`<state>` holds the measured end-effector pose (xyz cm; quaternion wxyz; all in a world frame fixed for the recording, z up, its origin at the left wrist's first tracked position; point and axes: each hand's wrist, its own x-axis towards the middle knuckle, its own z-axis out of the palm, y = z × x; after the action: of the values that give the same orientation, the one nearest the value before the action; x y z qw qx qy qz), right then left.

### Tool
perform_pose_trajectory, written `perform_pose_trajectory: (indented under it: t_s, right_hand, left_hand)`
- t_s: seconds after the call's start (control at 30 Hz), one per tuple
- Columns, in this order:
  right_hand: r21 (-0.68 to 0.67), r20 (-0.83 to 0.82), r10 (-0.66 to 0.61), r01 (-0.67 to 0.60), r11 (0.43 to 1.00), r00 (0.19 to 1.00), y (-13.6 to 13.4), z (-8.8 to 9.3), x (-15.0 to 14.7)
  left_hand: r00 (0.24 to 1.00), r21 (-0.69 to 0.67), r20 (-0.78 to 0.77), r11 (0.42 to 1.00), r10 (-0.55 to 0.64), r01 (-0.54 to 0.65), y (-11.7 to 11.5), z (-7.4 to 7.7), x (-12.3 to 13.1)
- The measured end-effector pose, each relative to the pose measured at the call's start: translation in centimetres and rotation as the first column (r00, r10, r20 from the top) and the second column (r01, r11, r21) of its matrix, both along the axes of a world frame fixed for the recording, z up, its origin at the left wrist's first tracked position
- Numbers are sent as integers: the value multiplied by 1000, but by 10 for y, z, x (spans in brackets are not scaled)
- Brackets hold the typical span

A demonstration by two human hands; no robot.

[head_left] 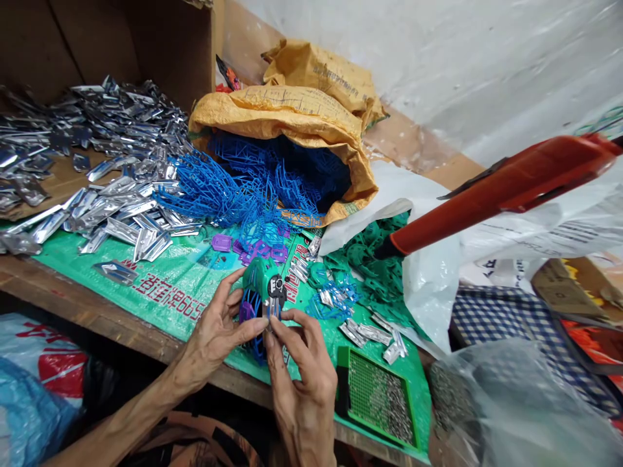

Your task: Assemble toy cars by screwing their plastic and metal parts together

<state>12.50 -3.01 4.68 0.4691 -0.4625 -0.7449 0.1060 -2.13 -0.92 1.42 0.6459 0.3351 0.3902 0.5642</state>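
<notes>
Near the table's front edge, my left hand [221, 318] is closed around a plastic assembly [257, 275] with a green top, blue bars, a purple part and a black-and-white patch. Its thumb presses on the assembly's near side. My right hand [304, 370] pinches a small shiny silver piece [273, 308] against the same assembly, fingertips close to the left thumb. How the piece is seated is hidden by the fingers. Just behind the assembly lie purple plastic tags [257, 250]. Blue lattice pieces [335, 295] and silver strips [372, 332] are to the right.
Silver pieces [131, 194] spill from a cardboard box [170, 52]. A yellow sack [287, 107] spills blue lattice parts [214, 188]. Green parts [374, 266] fill a white bag [431, 285]. A red power screwdriver [496, 194] hangs at right. A green tray [344, 383] holds small screws.
</notes>
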Motion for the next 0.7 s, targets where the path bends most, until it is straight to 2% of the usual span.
perform_pose_trajectory:
  t_s: [0.1,0.27,0.37,0.47,0.57,0.7]
  right_hand:
    - [-41,-18,53,-54,998,998,2,-1,3]
    - [-36,-109,24,-29,999,994,-1,-4,2]
    - [-107,-84,26,-35,994,996,-7,-3,10]
    - [-177,-138,-13,-12,984,990,-13,0,22]
    - [-235,-202,-77,28,972,976,-16,2,32]
    - [-325,-334,-103,-12,946,937,-17,-2,35]
  left_hand:
    - [1000,-16,-3,1000,-25,25,0,0,-1]
    - [998,-32,-16,997,-65,65,0,2,-1]
    - [995,-43,-52,996,-86,84,0,6,-3]
    - [984,-63,-125,991,-125,118,1,9,-4]
    - [953,-73,-205,974,-225,215,4,9,-1]
    - [876,-78,-298,924,-379,374,13,7,8]
